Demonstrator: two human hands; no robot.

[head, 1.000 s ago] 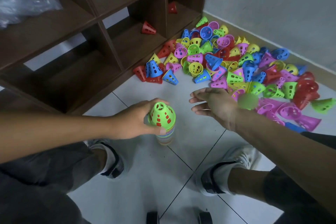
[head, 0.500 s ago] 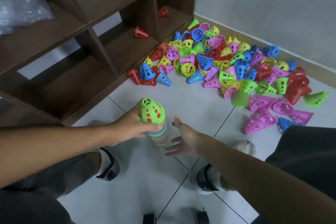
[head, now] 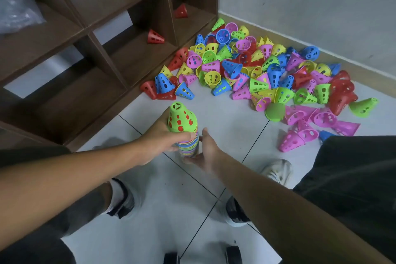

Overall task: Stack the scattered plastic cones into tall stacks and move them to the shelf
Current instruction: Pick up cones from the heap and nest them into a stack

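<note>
Tall stack of nested plastic cones (head: 187,135) standing upright on the pale tiled floor (head: 225,118), topped by a lime-green perforated cone with red showing through the holes, striped rims of many colours bunched below. Left hand (head: 158,137) wrapped round the stack from the shelf side, fingers curled across the front just under the green top cone, gripping it. Right hand (head: 205,152) pressed up against the other side lower down, thumb pointing up alongside the rims, fingers cupped under near the base; looks like a hold on the bottom of the stack, though the fingertips are mostly hidden behind it.

Big scattered pile of loose plastic cones (head: 257,70) further out on the floor: pink, yellow, blue, green, red, mostly tipped on their sides, spread from the corner by the grey wall (head: 300,6) out toward the right. Well apart from the stack.

Dark brown wooden cubby shelf (head: 96,28) on the left, open compartments. One red cone (head: 155,37) lying in a lower compartment, another red cone (head: 181,11) in the one next to it, nearer the wall. Crinkly clear plastic bag (head: 15,6) sitting on an upper shelf board at far left.

Dark trousers, white socks and sneakers (head: 276,171) down at the bottom, feet either side of a tile seam.
</note>
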